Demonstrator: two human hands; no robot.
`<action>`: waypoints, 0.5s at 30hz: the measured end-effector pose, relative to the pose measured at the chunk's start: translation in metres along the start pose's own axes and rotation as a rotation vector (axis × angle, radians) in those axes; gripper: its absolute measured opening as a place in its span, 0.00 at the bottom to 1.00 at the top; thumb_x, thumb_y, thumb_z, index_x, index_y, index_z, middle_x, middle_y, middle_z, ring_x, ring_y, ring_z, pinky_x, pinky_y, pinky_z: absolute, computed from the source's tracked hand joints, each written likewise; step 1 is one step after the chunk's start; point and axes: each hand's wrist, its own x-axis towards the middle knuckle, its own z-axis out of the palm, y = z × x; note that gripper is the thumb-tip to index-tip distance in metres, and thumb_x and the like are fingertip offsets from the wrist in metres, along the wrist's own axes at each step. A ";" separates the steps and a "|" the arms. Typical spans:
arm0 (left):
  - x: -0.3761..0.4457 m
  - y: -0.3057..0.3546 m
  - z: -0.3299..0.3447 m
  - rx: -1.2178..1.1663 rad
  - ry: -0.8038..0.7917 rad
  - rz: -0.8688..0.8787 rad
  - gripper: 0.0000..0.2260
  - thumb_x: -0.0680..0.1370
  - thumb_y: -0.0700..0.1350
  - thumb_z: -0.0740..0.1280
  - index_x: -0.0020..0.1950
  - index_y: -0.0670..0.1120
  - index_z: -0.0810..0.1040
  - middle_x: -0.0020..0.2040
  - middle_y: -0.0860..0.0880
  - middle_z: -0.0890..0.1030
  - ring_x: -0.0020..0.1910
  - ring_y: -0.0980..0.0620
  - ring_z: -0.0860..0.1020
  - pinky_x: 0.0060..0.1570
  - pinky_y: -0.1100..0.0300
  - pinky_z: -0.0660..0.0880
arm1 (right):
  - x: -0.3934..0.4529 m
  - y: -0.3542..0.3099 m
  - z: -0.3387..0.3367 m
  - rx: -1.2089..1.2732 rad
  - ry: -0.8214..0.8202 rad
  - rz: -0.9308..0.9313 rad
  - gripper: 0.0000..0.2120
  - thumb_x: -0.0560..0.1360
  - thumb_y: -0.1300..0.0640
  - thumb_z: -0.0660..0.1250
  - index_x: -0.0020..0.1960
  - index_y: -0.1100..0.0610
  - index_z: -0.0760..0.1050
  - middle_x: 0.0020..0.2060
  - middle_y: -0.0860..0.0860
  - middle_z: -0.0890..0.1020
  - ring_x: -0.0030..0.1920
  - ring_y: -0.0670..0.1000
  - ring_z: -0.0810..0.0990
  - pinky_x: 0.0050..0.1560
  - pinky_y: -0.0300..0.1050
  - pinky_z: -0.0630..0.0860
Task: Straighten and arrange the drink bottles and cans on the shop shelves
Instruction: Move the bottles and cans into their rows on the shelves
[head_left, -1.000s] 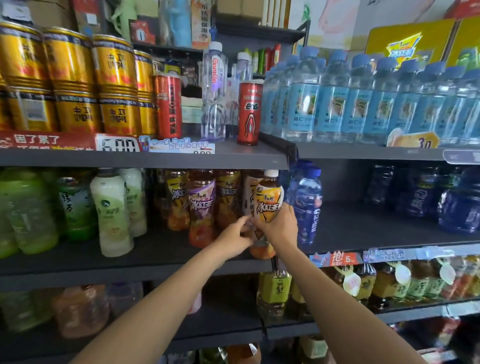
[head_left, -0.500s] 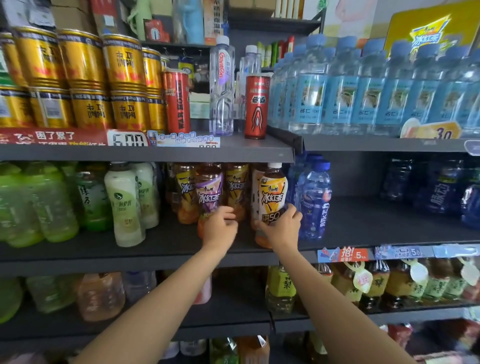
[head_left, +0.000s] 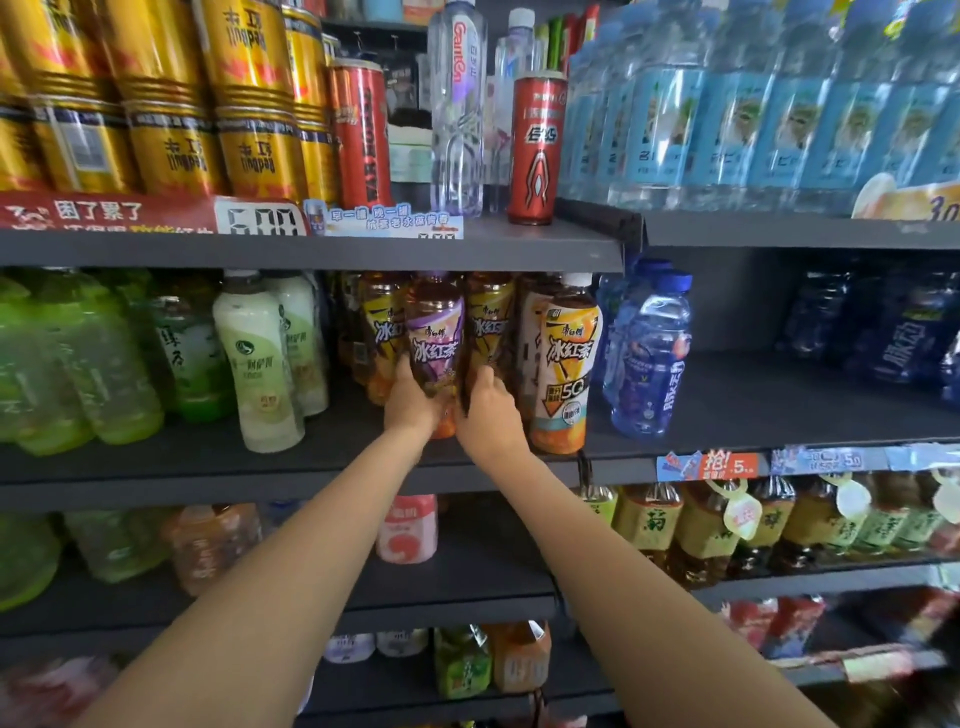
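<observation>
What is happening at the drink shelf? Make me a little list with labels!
place: shop shelves of drinks
left hand: on the left side of the purple-label tea bottle
right hand: on the right side of that bottle
beside it, right: orange-label tea bottle, upright, then a blue bottle
shelf above: gold cans, red can

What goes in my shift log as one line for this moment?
hands: left and right both on purple-label tea bottle | shelf: middle | bottle: upright
</observation>
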 end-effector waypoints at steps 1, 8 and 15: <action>0.001 0.000 -0.002 0.028 -0.005 0.020 0.31 0.76 0.45 0.67 0.75 0.50 0.56 0.71 0.45 0.68 0.68 0.43 0.68 0.64 0.49 0.66 | 0.003 -0.001 0.004 0.029 -0.046 0.026 0.26 0.76 0.62 0.62 0.71 0.63 0.56 0.66 0.62 0.68 0.64 0.62 0.71 0.60 0.52 0.70; 0.004 0.000 0.008 0.093 -0.115 0.137 0.29 0.77 0.45 0.66 0.75 0.49 0.57 0.71 0.45 0.68 0.69 0.46 0.67 0.66 0.50 0.67 | 0.003 0.005 0.011 0.087 -0.123 0.141 0.38 0.76 0.64 0.61 0.76 0.60 0.40 0.72 0.61 0.59 0.69 0.60 0.65 0.67 0.50 0.65; 0.002 0.010 0.037 0.081 -0.191 0.183 0.28 0.78 0.44 0.64 0.75 0.48 0.57 0.71 0.45 0.67 0.70 0.46 0.66 0.66 0.52 0.65 | -0.001 0.016 -0.002 0.062 -0.034 0.221 0.35 0.77 0.64 0.58 0.76 0.62 0.41 0.71 0.61 0.55 0.70 0.62 0.63 0.68 0.50 0.63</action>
